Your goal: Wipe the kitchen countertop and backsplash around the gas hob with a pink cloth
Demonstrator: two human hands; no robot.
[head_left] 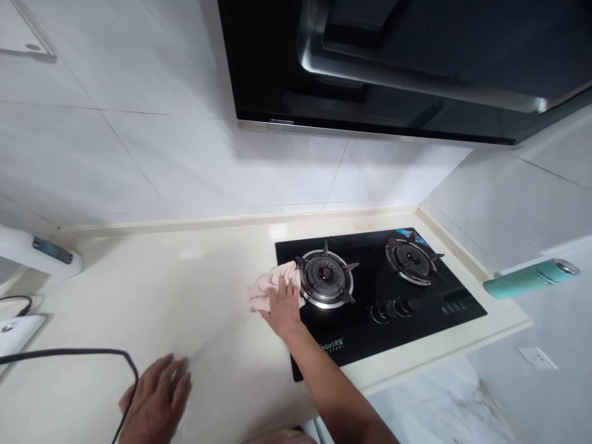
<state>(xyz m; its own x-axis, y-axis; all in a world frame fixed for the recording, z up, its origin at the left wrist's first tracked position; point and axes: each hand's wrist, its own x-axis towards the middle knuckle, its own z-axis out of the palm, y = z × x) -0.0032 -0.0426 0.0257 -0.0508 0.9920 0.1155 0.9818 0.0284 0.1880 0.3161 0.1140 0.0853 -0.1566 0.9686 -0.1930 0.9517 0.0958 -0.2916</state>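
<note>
Your right hand (281,306) lies on a crumpled pink cloth (266,290), its fingers spread and pressing down, not clamped, at 9 o'clock from the left burner (324,277) of the black glass gas hob (416,333). Your left hand (155,401) rests on the cream surface (208,296) at 7 o'clock, its fingers slightly apart and seemingly empty, though blur makes that less sure. A black cable (69,353) crosses beside it. Pushed toward 3 o'clock, the cloth could snag on the pan support prongs (349,266); a sweeping left hand could catch the cable.
</note>
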